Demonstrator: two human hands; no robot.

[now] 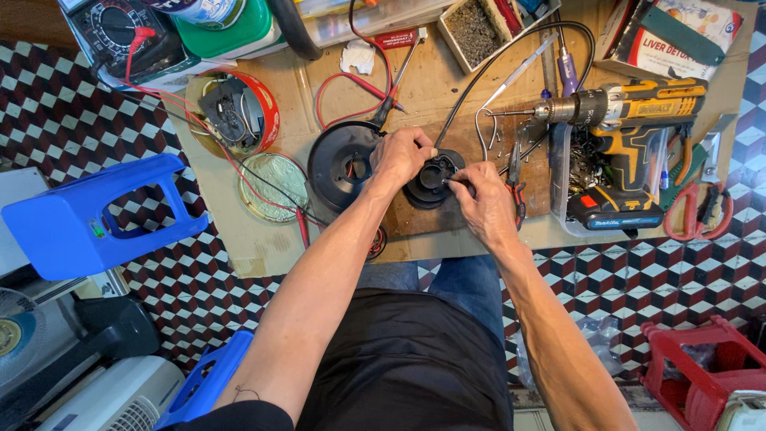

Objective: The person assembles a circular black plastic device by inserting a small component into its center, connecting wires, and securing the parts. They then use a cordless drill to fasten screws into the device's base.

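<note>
We hold small black round part (pixel 432 180) at centre of wooden board (pixel 447 215), beside larger black disc (pixel 341 164). Left hand (pixel 401 155) clamps its top rim, fingers curled. Right hand (pixel 484 199) pinches something thin at its centre; can't tell what. Best practice, we judge: keep left grip firm, tool square, pliers (pixel 515 185) within reach, black cable (pixel 495 72) out of way.

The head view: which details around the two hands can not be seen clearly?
- Head view: what the right hand pinches is too small to tell; its fingers cover it.
- Head view: the near side of the black round part is hidden under the left hand.
- Head view: the multimeter is cut off by the top edge.
</note>
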